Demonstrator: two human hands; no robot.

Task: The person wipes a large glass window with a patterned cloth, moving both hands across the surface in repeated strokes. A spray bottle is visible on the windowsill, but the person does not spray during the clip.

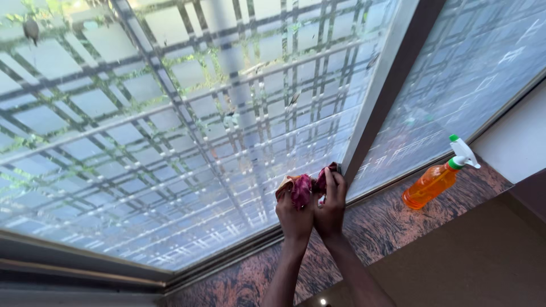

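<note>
L hand point(294, 215) & R hand point(330, 208) grip clamped on pink cloth point(301, 189), against window glass point(170, 142)

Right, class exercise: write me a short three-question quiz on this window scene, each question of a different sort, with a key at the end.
1. True or false: the left hand and right hand both press a pink cloth against the window glass.
2. Multiple choice: where does the orange spray bottle rest? A) on the stone sill, right of the hands; B) in the left hand; C) hung on the window frame.
3. Fill in: the cloth sits close to the dark upright ____ that divides the two panes.

Key: 1 true; 2 A; 3 frame.
</note>
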